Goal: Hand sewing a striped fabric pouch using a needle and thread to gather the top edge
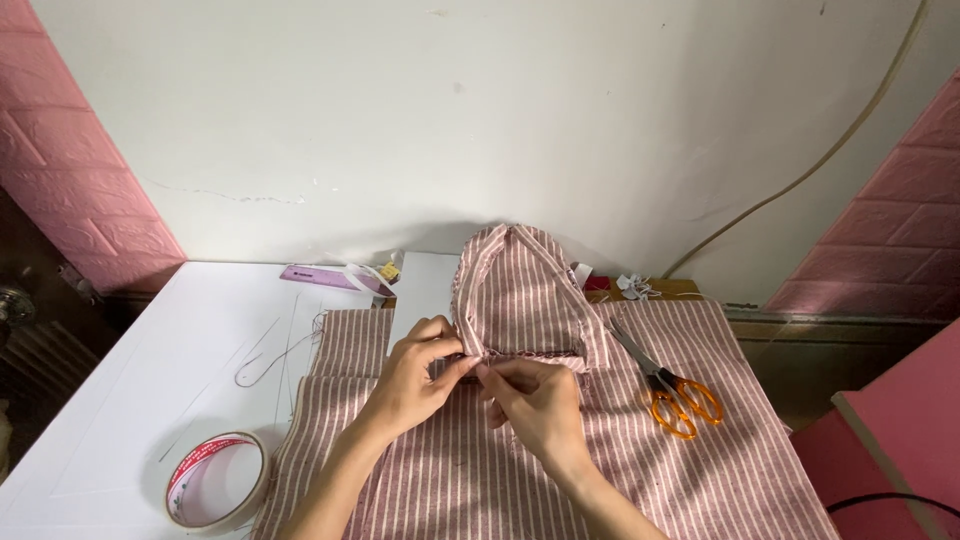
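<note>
Folded piece: a small pink-and-white striped fabric piece (520, 290) stands up in a curved, hood-like shape at the middle of the surface, its lower edge held by both hands.
Left hand: the left hand (415, 375) pinches the lower left edge of the folded piece, thumb and fingers closed on the cloth.
Right hand: the right hand (535, 400) has its fingertips closed on the same edge, just beside the left hand, the two almost touching.
Larger cloth: a striped cloth (700, 450) of the same pattern lies flat under the hands.
Scissors: orange-handled scissors (665, 385) lie on that cloth, to the right.
Tape roll: a tape roll (218, 480) sits on the white surface (130, 370), far left.
Ruler: a purple ruler (325, 277) lies near the wall.
</note>
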